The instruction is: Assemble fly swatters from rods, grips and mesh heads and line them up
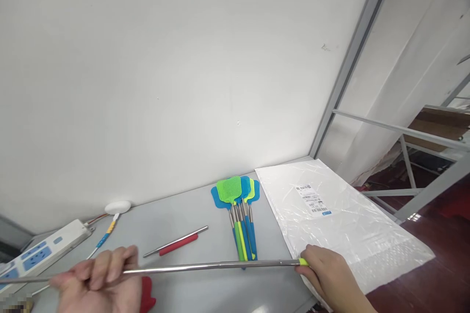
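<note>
A long, extended metal rod [213, 266] of a telescopic fly swatter runs nearly level across the front of the table. My left hand [99, 279], palm up, has its fingers curled around the rod at the left. At the other end my right hand [326, 274] is closed around the yellow-green handle [303, 261]. The rod's far left end runs out of the picture, so no swatter head shows on it. Beside my left hand lies a red flat piece [147, 293], partly hidden by that hand. Behind the rod are a loose metal rod [176, 241] and a red handle [179, 244].
A pile of blue, green and yellow fly swatters [238, 215] lies mid-table. To its right is a white padded mailer [316, 205] with a label. At the left sit a power strip [51, 249] and a white device [117, 206] with a cable. A wall stands behind.
</note>
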Action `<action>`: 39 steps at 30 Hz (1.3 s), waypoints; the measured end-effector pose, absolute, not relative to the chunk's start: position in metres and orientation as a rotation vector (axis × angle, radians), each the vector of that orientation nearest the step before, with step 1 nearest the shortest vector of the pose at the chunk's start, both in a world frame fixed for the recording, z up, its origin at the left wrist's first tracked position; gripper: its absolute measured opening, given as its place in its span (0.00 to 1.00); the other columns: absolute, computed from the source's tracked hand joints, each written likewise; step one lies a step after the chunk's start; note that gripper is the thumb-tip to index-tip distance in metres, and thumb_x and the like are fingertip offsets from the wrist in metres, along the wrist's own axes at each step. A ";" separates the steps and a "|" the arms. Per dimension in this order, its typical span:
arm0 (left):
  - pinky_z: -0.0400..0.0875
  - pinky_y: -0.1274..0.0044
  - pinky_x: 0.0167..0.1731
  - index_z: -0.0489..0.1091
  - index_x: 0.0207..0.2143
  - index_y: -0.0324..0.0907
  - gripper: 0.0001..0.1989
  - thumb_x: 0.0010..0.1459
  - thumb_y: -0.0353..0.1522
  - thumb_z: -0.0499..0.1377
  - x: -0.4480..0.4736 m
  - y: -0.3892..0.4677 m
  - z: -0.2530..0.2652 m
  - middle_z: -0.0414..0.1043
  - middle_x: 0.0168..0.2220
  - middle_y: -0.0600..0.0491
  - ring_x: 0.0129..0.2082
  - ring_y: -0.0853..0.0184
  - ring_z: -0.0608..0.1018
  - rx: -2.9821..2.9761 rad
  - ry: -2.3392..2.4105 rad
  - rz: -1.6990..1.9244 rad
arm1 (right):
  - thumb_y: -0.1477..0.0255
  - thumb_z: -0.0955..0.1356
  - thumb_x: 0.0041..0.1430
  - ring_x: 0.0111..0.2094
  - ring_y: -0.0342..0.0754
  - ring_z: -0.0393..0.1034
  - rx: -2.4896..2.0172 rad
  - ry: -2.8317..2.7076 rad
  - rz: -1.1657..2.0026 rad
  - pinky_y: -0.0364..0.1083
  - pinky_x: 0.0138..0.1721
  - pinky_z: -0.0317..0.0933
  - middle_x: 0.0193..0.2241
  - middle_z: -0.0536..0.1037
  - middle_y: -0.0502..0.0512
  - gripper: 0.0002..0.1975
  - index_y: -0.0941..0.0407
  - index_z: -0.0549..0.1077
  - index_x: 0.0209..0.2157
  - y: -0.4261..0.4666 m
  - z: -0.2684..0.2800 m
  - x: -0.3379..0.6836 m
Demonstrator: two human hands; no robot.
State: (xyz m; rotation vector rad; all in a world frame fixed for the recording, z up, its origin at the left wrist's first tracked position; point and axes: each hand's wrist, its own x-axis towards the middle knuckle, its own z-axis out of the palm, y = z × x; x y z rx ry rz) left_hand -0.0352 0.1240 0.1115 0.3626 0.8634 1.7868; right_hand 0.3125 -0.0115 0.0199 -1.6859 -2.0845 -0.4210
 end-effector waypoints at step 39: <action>0.67 0.71 0.40 0.71 0.36 0.43 0.16 0.62 0.44 0.52 0.046 0.127 0.101 0.76 0.33 0.51 0.32 0.66 0.76 0.485 0.674 1.737 | 0.67 0.58 0.68 0.22 0.46 0.71 -1.847 -1.968 0.313 0.44 0.22 0.40 0.23 0.77 0.48 0.12 0.52 0.64 0.29 0.008 0.038 0.200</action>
